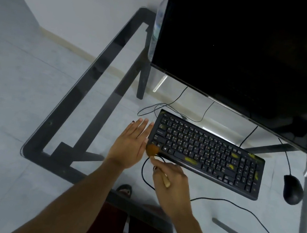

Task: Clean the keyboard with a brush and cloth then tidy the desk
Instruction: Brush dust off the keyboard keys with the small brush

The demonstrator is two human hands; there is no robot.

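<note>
A black keyboard (207,152) lies at a slant on the glass-topped table (85,95), its left end nearer the table's middle and its right end toward a black mouse (293,189) that sits just beside it on the right. Yellowish smears mark several keys, on the space bar and across the right half. The right hand (172,183) has its fingers curled round the pale wooden handle of a small brush (157,161), a closed grip on the tool; the brush's round brown bristle head is at the keyboard's near left corner, touching or just off the edge, and motion blur makes it hard to tell which. The left hand (130,144) is held flat with fingers straight and together, palm turned toward the keyboard's left end, an open grip holding nothing; its fingertips lie just beside the keyboard's left edge and the bristle head sits near the base of its thumb. A thin black cable (249,211) loops under the right hand and runs off to the near right of the table. A large dark monitor (255,51) stands behind the keyboard, filling the upper right, with a clear plastic bottle (158,21) partly hidden at its left edge. Through the glass, the table's dark frame, pale floor tiles and the person's dark red garment show below.
</note>
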